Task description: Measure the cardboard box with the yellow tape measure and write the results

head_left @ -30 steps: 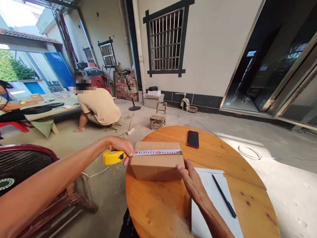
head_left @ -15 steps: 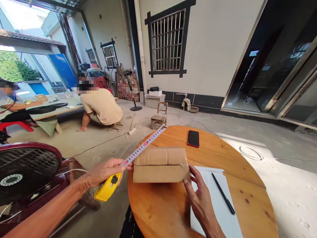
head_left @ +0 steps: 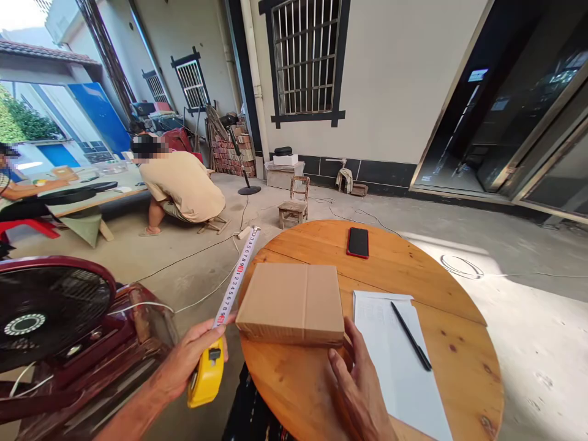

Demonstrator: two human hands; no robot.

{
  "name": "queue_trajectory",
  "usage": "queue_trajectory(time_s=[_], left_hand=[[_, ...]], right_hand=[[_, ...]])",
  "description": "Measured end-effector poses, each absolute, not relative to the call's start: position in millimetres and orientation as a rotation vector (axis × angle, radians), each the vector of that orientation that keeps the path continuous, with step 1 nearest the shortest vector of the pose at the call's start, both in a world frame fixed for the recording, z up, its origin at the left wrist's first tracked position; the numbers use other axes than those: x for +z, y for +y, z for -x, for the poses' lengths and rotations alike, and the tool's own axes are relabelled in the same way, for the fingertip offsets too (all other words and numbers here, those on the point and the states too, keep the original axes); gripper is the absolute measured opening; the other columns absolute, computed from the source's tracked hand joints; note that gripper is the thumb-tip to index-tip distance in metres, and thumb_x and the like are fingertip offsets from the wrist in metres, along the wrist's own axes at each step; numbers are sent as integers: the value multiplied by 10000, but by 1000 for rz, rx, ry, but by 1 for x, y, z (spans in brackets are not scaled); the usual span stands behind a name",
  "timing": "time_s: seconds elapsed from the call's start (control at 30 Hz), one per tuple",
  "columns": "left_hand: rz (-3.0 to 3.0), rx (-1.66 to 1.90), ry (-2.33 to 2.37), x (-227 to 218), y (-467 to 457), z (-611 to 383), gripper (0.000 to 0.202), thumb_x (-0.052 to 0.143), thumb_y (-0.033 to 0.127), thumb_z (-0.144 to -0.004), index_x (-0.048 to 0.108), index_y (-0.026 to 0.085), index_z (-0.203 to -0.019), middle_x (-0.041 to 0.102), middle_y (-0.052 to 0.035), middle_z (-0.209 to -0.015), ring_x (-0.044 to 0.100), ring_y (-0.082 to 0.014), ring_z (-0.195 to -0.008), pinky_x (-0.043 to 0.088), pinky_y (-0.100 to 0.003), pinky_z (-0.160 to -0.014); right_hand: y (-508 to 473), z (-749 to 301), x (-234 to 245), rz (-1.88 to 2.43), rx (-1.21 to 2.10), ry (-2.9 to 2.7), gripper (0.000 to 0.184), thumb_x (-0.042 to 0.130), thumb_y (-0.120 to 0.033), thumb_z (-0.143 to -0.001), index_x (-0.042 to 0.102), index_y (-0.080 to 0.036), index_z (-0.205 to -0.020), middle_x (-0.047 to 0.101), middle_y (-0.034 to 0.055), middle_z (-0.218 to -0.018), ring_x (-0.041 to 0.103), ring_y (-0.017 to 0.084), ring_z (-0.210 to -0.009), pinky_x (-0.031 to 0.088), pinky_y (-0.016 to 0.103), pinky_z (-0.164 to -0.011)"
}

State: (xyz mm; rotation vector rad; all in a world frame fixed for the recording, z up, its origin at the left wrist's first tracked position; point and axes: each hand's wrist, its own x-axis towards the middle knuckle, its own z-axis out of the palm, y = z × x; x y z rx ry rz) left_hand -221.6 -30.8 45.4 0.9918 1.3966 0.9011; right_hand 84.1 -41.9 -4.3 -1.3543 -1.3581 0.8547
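Note:
A brown cardboard box (head_left: 289, 300) lies flat on the round wooden table (head_left: 303, 392), its broad top face up. My left hand (head_left: 195, 352) is closed around a yellow tape measure (head_left: 209, 373), just left of the box. The white blade (head_left: 234, 278) is pulled out and points away from me, past the box's left side. At the box's near right corner is my right hand (head_left: 358, 373), thumb and fingers apart. Its fingertips are at the corner; whether they touch it I cannot tell. White paper (head_left: 390, 361) lies right of that hand, with a black pen (head_left: 412, 337) on it.
A phone (head_left: 358, 242) in a red case lies towards the table's far edge. A dark red fan (head_left: 50, 318) stands close on my left. Beyond the table is a small wooden chair (head_left: 294, 205). One person (head_left: 179, 184) squats at a low worktable; another sits at the far left.
The box has come down from a tilted position to lie flat. My left hand has lowered with the tape measure, and the blade has swung steeper. My right hand's grip on the box has loosened.

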Motion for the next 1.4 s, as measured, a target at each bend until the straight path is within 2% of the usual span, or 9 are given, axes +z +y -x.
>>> queue_trajectory(time_s=[0.13,0.33,0.47,0.63,0.97,1.23,1.4], left_hand=[[-894,867,1474,67,-53,213,449,624,530,-707,648,189,-998,695,-58,-768,559,-172,-546,390,-268,-501],[-656,649,1200,83,-83,168,278,593,424,-753,656,186,-883,699,-105,-671,592,-172,-459,379,-251,-449],[-539,669,1155,84,-76,146,241,583,368,-743,646,171,-867,702,-103,-704,569,-155,-440,403,-244,-403],[-476,729,1194,89,-72,133,248,628,345,-683,638,157,-843,700,-95,-716,560,-145,-440,425,-248,-414],[-454,747,1292,92,-85,111,266,638,292,-652,626,123,-856,713,-118,-708,570,-151,-434,428,-248,-435],[-465,763,1283,93,-88,107,195,553,258,-769,607,113,-887,705,-93,-707,572,-130,-461,412,-227,-457],[-655,818,1254,97,-95,116,209,517,294,-827,614,122,-897,684,-76,-687,580,-141,-511,412,-239,-499]], right_hand=[[-53,-90,-1,1365,945,-1274,539,480,-380,-879,325,-236,-1375,384,124,-1428,475,264,-1232,466,411,-962],[-61,-95,-5,1332,861,-1396,424,485,-394,-862,442,-276,-1267,404,92,-1413,474,291,-1226,506,407,-912],[-66,-97,-14,1342,869,-1386,438,462,-420,-862,421,-271,-1272,452,110,-1368,478,307,-1220,536,410,-857],[-72,-99,-22,1324,875,-1326,456,455,-450,-860,411,-274,-1278,438,108,-1378,473,308,-1223,560,381,-793],[-84,-114,-3,1273,939,-1348,465,470,-395,-879,400,-275,-1323,387,95,-1422,461,296,-1231,560,347,-776],[-83,-117,-4,1216,950,-1318,478,510,-364,-864,431,-254,-1322,398,107,-1415,484,290,-1206,564,322,-753],[-78,-116,2,1276,996,-1287,486,507,-406,-853,424,-268,-1311,372,104,-1429,593,250,-1033,572,314,-688]])
